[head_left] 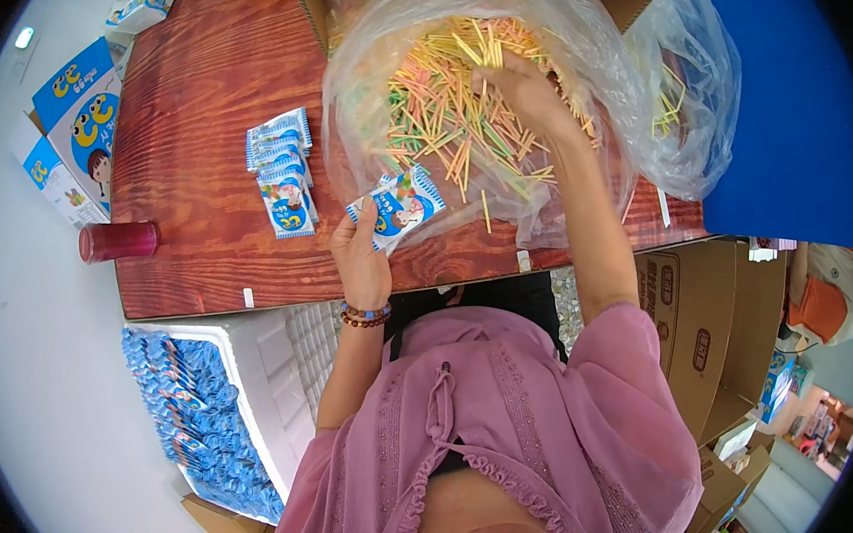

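Observation:
My left hand (359,261) is closed on a small blue-and-white packet (406,208), held over the table's front edge. A large clear plastic bag (362,71) lies wide at its mouth, full of thin coloured sticks (440,97) in yellow, pink, orange and green. My right hand (528,92) reaches into that bag, its fingers pinching several yellow sticks (482,48) above the pile. To the left of the bag, a short overlapping row of filled-looking blue-and-white packets (286,170) rests on the reddish wooden table (201,78).
A white foam box (248,373) of blue packets (200,409) stands below the table's left end. A red cylindrical container (118,241) is at the left edge, beside printed blue boxes (77,129). Another clear bag (694,117) lies right; cardboard boxes (692,328) stand below.

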{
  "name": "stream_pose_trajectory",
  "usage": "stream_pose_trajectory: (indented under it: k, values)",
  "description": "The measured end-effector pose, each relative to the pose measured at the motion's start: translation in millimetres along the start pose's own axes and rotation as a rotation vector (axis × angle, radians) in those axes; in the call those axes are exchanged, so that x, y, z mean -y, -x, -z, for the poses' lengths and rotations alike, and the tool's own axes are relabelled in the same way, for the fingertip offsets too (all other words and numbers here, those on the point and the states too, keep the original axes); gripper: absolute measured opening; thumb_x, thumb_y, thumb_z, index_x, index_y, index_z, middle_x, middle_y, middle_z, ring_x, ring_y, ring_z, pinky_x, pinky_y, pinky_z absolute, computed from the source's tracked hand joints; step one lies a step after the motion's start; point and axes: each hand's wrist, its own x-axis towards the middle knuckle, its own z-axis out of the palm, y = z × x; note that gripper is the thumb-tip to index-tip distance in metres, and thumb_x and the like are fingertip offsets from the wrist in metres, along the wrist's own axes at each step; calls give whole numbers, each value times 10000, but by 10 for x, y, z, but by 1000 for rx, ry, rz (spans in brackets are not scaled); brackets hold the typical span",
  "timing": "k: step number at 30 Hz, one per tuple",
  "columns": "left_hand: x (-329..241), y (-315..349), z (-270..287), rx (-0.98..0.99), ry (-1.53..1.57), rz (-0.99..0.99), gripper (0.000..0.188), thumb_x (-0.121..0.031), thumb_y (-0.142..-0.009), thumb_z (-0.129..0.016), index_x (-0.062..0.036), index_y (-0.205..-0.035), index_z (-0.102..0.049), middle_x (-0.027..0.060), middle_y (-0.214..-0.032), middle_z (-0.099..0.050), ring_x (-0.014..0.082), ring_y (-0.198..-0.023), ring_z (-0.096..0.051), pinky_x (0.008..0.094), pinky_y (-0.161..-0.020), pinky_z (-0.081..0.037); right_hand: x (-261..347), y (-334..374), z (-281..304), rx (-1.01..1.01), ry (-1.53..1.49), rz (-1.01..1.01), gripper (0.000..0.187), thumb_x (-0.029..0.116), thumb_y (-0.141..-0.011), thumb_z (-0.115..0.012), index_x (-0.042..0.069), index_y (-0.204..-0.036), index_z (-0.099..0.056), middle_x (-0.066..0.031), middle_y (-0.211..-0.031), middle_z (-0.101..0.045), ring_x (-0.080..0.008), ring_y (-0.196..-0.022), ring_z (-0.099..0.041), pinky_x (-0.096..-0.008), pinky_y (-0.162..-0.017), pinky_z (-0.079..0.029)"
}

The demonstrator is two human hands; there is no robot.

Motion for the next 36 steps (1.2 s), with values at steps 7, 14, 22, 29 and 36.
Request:
stream_pose_trajectory:
  k: [7,14,22,29,36]
  values:
    - [17,18,-66,24,-33,17,189,-140,-959,-565,20,-1000,-657,59,-962,-688,99,-813,-650,252,-728,-523,-533,509,-158,-170,-478,46,207,108,-954,-522,-19,-1108,-577,-65,-961,-640,-143,-951,-579,-287,-905,-434]
    - [51,45,-145,52,-22,15,194,-145,-963,-562,17,-1011,-658,54,-965,-688,98,-831,-646,255,-748,-512,-642,792,-390,-305,-109,98,200,135,-947,-530,64,-1134,-542,-13,-937,-598,-110,-885,-557,-254,-819,-436]
    - [51,30,-120,36,-15,21,199,-148,-961,-565,20,-1006,-660,61,-979,-691,102,-841,-650,258,-760,-509,-753,816,-366,-179,436,372,99,113,-951,-497,92,-1040,-538,-37,-937,-585,-165,-920,-557,-313,-938,-408]
    - [100,1,-146,60,2,9,195,-150,-964,-562,15,-985,-663,66,-977,-689,111,-838,-653,263,-758,-515,-509,837,-419,-214,-303,164,105,151,-982,-476,79,-1049,-511,-70,-959,-597,-296,-1090,-572,-428,-1076,-291]
    - [187,-61,-338,67,88,33,190,-153,-972,-548,6,-994,-647,55,-981,-678,111,-851,-645,277,-769,-517,40,927,-697,-194,-1078,407,127,181,-996,-450,98,-1086,-486,-104,-969,-618,-352,-1179,-518,-477,-1055,-323]
